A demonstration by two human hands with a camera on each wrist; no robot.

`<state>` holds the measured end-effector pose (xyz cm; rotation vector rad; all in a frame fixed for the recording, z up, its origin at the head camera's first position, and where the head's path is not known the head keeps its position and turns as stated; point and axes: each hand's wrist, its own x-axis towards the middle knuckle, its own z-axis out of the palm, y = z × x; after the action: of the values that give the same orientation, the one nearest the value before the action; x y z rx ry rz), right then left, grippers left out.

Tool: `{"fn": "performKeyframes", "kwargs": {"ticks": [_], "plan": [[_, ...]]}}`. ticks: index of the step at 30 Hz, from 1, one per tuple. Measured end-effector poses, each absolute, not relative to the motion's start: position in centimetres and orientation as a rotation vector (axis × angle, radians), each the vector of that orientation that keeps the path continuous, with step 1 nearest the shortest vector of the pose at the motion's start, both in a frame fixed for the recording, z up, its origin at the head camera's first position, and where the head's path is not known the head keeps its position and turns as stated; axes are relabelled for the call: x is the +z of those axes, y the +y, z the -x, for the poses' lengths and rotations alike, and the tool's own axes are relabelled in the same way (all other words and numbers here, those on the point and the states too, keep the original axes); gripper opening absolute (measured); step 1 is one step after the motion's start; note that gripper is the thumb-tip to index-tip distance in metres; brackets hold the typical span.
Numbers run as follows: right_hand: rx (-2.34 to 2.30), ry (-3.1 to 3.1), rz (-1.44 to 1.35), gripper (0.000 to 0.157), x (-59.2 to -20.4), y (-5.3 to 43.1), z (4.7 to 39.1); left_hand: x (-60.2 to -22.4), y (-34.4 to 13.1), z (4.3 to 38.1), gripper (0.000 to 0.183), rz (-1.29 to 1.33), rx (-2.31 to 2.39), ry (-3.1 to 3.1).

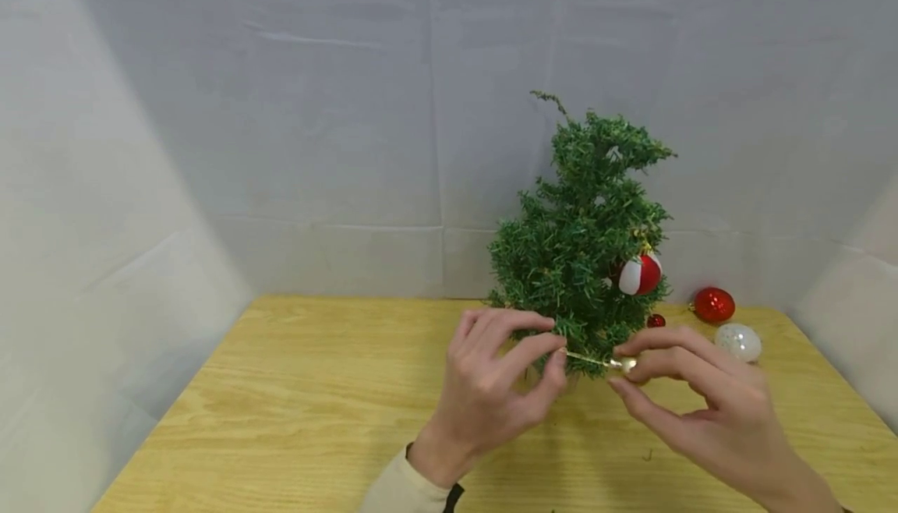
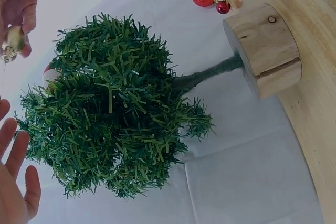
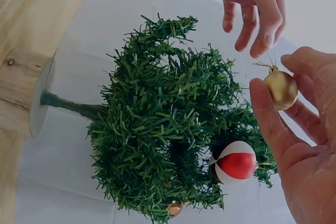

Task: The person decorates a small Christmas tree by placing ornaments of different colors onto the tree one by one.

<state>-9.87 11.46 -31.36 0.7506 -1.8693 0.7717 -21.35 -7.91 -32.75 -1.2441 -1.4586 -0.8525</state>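
Observation:
Between the fingertips of my right hand [image 1: 708,404] is a small gold bauble [image 3: 282,89], its cap turned toward my other hand. A thin gold string [image 1: 588,358] stretches from that cap to my left hand [image 1: 494,373], which pinches the string's far end between thumb and finger. Both hands are in front of a small green Christmas tree [image 1: 582,224], overlapping its lower branches in the head view. On the tree's right side hangs a red and white bauble [image 1: 640,274]. The tree stands on a round wooden base [image 2: 265,51].
At the right of the wooden table [image 1: 316,388] lie a shiny red bauble [image 1: 714,305], a small dark red bauble [image 1: 655,320] and a clear white bauble [image 1: 742,341]. A copper-coloured bauble [image 3: 175,209] shows beside the branches. Pale cloth [image 1: 337,146] hangs behind.

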Motion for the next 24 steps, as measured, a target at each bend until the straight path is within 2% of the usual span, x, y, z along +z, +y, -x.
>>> {"fn": "performKeyframes", "kwargs": {"ticks": [24], "plan": [[0.633,-1.96,-0.775,0.027,-31.6,9.9,10.9,-32.9,-8.3,21.1,0.017,1.27,-0.824,-1.392]]}}
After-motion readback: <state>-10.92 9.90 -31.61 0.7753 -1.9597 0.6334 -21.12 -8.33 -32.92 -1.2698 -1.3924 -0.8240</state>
